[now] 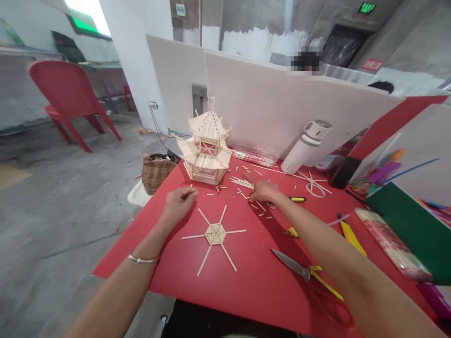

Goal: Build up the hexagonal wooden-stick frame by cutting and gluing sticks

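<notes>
Around the hands we see a busy red table (pixel 246 300). Beyond the left hand (pixel 180 203) stands the pagoda (pixel 207 159); beyond the right hand (pixel 265 192) are a packet (pixel 255 157) and a flask (pixel 302 149), with a partition (pixel 253 101) behind. Farther to the right of the right hand lie a cutter (pixel 352 238), a second packet (pixel 391 241) and a green box (pixel 412 225). On its near side we find the scissors (pixel 306 272), blades pointing left, handles running up to the right forearm (pixel 313 225). Scraps (pixel 210 194) are strewn between the hands.

The star (pixel 215 234) — six-armed, webbed at its middle — lies flat on the near side of both hands, touched by neither. The loose sticks (pixel 241 182) lie just left of the right hand. That hand points downward, its fingers drawn close together among sticks and scraps; we cannot tell whether they have hold of one. The left hand is loosely curled, thumb near forefinger — we cannot tell whether anything is pinched there.
</notes>
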Available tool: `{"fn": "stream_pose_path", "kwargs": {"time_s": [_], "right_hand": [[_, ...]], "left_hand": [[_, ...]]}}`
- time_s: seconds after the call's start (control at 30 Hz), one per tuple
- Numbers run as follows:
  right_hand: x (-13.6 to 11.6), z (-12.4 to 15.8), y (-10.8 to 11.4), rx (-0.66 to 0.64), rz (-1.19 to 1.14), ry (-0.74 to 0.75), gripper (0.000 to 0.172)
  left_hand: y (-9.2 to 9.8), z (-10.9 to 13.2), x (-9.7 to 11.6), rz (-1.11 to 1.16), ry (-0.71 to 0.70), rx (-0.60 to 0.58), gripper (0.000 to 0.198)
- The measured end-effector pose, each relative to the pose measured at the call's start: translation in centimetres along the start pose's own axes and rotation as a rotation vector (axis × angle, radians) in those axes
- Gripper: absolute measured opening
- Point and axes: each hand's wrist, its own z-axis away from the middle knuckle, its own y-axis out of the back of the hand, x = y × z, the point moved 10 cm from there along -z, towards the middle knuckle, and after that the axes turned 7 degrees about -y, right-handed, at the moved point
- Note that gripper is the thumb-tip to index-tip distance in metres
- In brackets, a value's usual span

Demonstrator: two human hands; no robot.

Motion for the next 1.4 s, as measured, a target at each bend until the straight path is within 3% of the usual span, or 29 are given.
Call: {"fn": "stream_pose_path", "kwargs": {"time_s": [0.07, 0.2, 0.3, 0.47, 0.6, 0.93, 1.03, 1.13, 1.3, 1.4], "right_hand": [[-0.9, 0.5, 0.1, 0.005, -0.012, 0.066, 0.053], [-3.4, 2.3, 0.4, -0.019, -0.04, 0.262, 0.018], [-6.5, 4.7, 0.7, -0.037, -0.094, 0.455, 0.017], [-12.6, 8.8, 0.8, -0.012, -0.233, 0.728, 0.011], [-14.6, 9.8, -0.2, 0.0, -0.305, 0.813, 0.009], [-13.9, 10.4, -0.4, 0.009, -0.491, 0.875, 0.013], [-13.2, 9.8, -1.0, -0.018, -0.412, 0.838, 0.015], [-9.6, 7.8, -1.0, -0.015, -0.246, 0.713, 0.016], [-1.1, 4.7, 1.6, 0.126, -0.194, 0.4, 0.02], [-1.2, 5.6, 2.0, 0.179, -0.338, 0.39, 0.029]], "left_hand": [[-0.7, 0.1, 0.6, 0.03, -0.023, -0.068, 0.024], [-3.0, 0.7, 2.6, 0.09, -0.148, -0.288, 0.018], [-4.3, 1.3, 3.2, 0.111, -0.197, -0.413, 0.016], [-5.2, 2.1, 2.5, 0.052, -0.162, -0.477, 0.019], [-5.4, 2.5, 2.2, -0.019, -0.154, -0.51, 0.025], [-5.7, 2.7, 3.1, -0.022, -0.213, -0.48, 0.02], [-5.5, 2.7, 3.9, 0.029, -0.263, -0.487, 0.026], [-4.8, 2.4, 4.1, 0.04, -0.279, -0.432, 0.025], [-4.0, 1.7, 3.3, 0.026, -0.252, -0.349, 0.024], [-4.5, 1.9, 3.3, 0.045, -0.25, -0.39, 0.024]]}}
